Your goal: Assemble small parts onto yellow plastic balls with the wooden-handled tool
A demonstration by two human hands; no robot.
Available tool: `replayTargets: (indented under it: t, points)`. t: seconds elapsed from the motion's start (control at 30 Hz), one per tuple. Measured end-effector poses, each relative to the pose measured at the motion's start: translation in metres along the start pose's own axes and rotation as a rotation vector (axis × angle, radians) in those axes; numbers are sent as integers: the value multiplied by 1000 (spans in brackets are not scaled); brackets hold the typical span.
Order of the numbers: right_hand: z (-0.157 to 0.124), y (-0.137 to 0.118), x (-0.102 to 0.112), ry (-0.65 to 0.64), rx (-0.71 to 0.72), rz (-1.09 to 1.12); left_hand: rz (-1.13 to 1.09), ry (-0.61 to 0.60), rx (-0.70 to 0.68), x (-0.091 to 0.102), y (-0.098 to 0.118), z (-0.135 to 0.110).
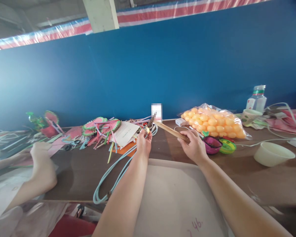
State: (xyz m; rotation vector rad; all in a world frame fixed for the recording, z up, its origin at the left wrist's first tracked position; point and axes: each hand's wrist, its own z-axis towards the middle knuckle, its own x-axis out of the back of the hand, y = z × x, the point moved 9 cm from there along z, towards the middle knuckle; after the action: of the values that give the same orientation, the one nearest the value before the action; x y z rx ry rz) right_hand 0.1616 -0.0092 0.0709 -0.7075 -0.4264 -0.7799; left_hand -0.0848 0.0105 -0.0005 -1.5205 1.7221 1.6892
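My right hand (193, 144) is closed round the wooden handle of a hammer (172, 131). The hammer's dark metal head lies at the far end, close above the fingers of my left hand (144, 141). My left hand is turned partly palm up, its fingers curled on a small yellow and metallic piece (146, 131) too small to name. Under and left of my left forearm runs a looped light-blue cord (111, 174). Between my forearms lies a beige board or tray (172, 187) with handwritten red figures near its front.
Pink and green paper fans (101, 126), papers (124, 133) and scissors (69, 146) crowd the left back. A co-worker's arm (40, 168) reaches in at left. On the right are a bag of orange balls (213, 121), a purple bowl (212, 144), a pale bowl (273, 154) and a bottle (257, 98).
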Motion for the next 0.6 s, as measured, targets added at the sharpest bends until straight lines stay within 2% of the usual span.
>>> replayTargets:
  t: [0.23, 0.6]
  points:
    - [-2, -4, -8, -45, 68, -50, 9, 4, -9, 0, 1, 1]
    - [-2, -7, -5, -31, 67, -54, 33, -8, -14, 1, 0, 3]
